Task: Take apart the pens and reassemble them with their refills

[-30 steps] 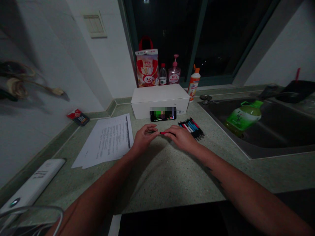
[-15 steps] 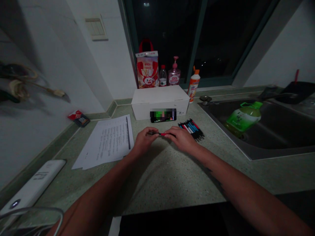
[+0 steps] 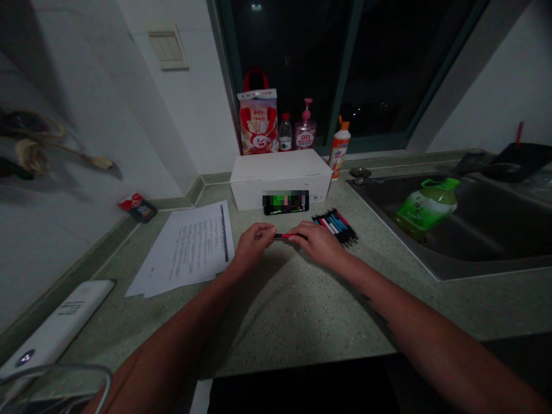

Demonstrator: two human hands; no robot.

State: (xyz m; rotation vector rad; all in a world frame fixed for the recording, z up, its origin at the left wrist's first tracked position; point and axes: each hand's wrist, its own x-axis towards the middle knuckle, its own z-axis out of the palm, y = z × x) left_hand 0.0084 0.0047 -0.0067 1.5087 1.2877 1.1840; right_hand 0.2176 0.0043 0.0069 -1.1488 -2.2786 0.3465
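Note:
Between my hands, a red and black pen (image 3: 286, 236) lies level, just above the counter. My right hand (image 3: 321, 242) pinches its right part, and a black end shows past the fingers. At the pen's left black end, my left hand (image 3: 252, 246) is closed with thumb and fingertips together. The fingers hide that tip. A row of several pens (image 3: 335, 227) in black, blue, white and red lies right beside my right hand. Behind the hands a phone (image 3: 286, 204) with a lit screen leans on a white box (image 3: 280, 169).
Printed sheets (image 3: 185, 250) lie left on the counter (image 3: 293, 322), near a white power strip (image 3: 64, 322) with cables. To the right, a sink (image 3: 483, 230) holds a green jug (image 3: 429, 204). Bottles and a red bag (image 3: 259, 123) stand behind the box.
My left fingertips have shifted slightly left along the pen, so more of its black part shows between the hands. My right hand stays in place.

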